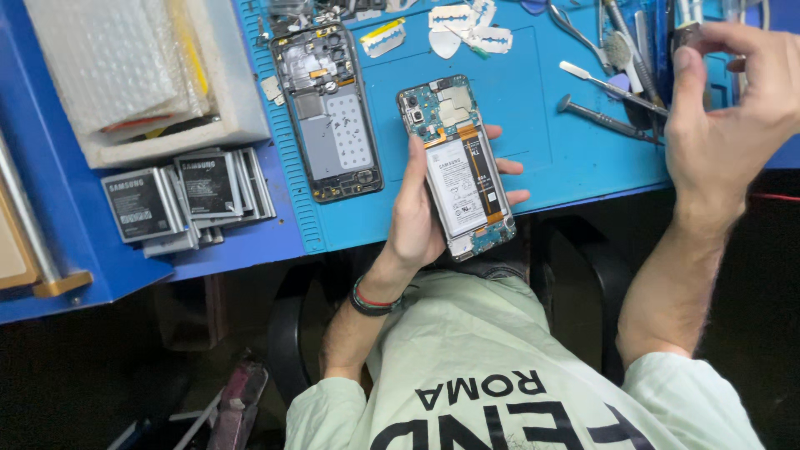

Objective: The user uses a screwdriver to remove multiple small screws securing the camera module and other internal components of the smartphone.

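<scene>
Your left hand (414, 208) cradles the opened phone (457, 167), battery up, its lower end past the blue mat (533, 100) edge. That loose, fingers-only grip could let it slide off. Your right hand (729, 108), beyond the mat's tools (612, 75), pinches something I cannot make out.

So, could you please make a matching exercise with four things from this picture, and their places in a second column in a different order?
Things:
1. opened phone
2. back cover frame
3. stack of batteries
4. metal tools

Places:
A. lying flat on the blue mat, left of the held phone
B. on the mat's right end, close to the right hand
C. held in the left hand
D. on the blue table, left of the mat, below a white foam tray

Pairs: 1-C, 2-A, 3-D, 4-B
</scene>
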